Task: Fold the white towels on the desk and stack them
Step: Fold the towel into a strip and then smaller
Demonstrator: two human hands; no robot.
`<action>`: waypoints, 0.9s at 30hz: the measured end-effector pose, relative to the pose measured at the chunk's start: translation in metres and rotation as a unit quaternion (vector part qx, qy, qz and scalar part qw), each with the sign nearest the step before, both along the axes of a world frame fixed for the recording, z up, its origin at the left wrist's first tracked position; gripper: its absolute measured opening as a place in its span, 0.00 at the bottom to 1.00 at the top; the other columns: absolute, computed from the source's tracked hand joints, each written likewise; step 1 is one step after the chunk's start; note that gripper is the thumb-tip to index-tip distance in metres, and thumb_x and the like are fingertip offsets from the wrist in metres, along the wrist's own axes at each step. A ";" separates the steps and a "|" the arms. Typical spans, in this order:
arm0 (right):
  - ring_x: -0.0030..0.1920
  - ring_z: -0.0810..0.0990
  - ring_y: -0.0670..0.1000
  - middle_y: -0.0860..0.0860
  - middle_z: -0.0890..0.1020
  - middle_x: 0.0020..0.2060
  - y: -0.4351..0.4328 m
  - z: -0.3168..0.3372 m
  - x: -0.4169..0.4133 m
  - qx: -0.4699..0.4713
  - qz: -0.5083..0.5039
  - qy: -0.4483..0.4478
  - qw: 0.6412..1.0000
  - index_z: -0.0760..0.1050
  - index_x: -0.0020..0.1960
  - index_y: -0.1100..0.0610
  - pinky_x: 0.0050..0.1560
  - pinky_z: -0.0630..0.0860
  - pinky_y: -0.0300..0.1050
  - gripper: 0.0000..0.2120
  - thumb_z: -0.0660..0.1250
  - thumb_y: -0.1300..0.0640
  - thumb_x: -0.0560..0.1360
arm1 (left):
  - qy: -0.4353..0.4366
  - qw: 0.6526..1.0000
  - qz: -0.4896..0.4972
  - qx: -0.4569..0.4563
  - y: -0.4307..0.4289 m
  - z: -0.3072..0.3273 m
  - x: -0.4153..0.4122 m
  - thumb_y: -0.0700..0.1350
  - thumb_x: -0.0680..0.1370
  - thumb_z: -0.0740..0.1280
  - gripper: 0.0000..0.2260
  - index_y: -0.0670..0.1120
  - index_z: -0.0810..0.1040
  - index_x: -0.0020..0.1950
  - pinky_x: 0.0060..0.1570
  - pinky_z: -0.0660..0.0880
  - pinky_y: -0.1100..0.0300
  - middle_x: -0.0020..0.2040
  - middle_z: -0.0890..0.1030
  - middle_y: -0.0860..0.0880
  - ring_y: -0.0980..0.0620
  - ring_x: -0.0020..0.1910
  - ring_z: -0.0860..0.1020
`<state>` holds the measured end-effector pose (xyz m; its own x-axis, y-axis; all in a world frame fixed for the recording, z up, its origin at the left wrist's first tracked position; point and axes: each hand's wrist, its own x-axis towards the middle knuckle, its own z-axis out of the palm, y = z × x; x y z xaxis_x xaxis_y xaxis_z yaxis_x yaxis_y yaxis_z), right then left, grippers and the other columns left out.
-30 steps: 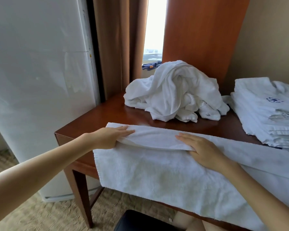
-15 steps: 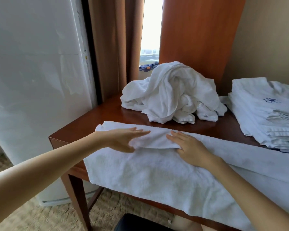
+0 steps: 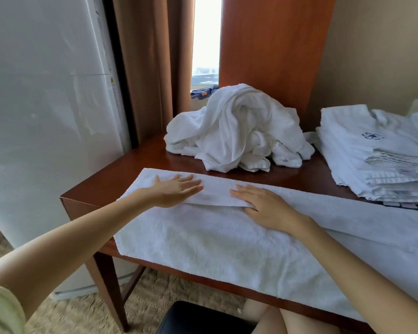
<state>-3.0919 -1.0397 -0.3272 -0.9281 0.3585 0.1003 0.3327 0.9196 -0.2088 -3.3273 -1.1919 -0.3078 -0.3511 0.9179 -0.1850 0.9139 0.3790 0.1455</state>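
Under left fingers [image 3: 191,185], right fingers [image 3: 243,193], white towel [image 3: 203,249]

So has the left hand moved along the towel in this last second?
Yes. The left hand has slid right along the towel, away from the desk's left corner and nearer the right hand.
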 end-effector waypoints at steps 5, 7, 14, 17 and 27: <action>0.76 0.54 0.43 0.44 0.58 0.77 0.004 0.002 0.041 0.027 -0.022 0.003 0.999 0.55 0.78 0.43 0.75 0.53 0.45 0.25 0.55 0.54 0.82 | 0.048 0.991 -0.097 0.075 0.032 0.009 0.059 0.63 0.80 0.44 0.26 0.58 0.58 0.77 0.73 0.42 0.39 0.79 0.55 0.52 0.49 0.78 0.50; 0.76 0.56 0.43 0.44 0.60 0.77 0.011 0.000 0.071 0.033 -0.048 0.017 0.998 0.57 0.77 0.44 0.74 0.55 0.43 0.25 0.55 0.56 0.82 | 0.035 0.979 -0.174 0.105 0.049 0.004 0.097 0.59 0.82 0.45 0.24 0.57 0.54 0.78 0.75 0.47 0.46 0.79 0.53 0.53 0.52 0.78 0.49; 0.74 0.61 0.43 0.42 0.62 0.75 0.046 -0.007 0.200 0.030 -0.207 0.044 0.977 0.59 0.77 0.45 0.69 0.57 0.34 0.26 0.56 0.61 0.81 | -0.006 0.957 -0.271 0.105 0.109 -0.010 0.204 0.58 0.83 0.48 0.25 0.54 0.49 0.79 0.76 0.45 0.51 0.80 0.49 0.52 0.54 0.78 0.47; 0.74 0.60 0.43 0.42 0.62 0.75 0.062 -0.007 0.248 0.015 -0.260 0.040 0.965 0.60 0.77 0.46 0.67 0.54 0.30 0.28 0.56 0.65 0.80 | 0.008 0.948 -0.297 0.118 0.128 -0.016 0.236 0.62 0.81 0.49 0.29 0.54 0.48 0.79 0.75 0.43 0.51 0.80 0.48 0.52 0.54 0.78 0.47; 0.77 0.54 0.43 0.42 0.60 0.76 0.096 -0.008 0.316 0.102 -0.300 0.029 0.948 0.60 0.76 0.47 0.76 0.47 0.39 0.37 0.56 0.76 0.74 | 0.008 0.919 -0.326 0.224 0.144 -0.037 0.256 0.63 0.79 0.57 0.28 0.57 0.56 0.78 0.75 0.41 0.56 0.78 0.58 0.56 0.57 0.77 0.54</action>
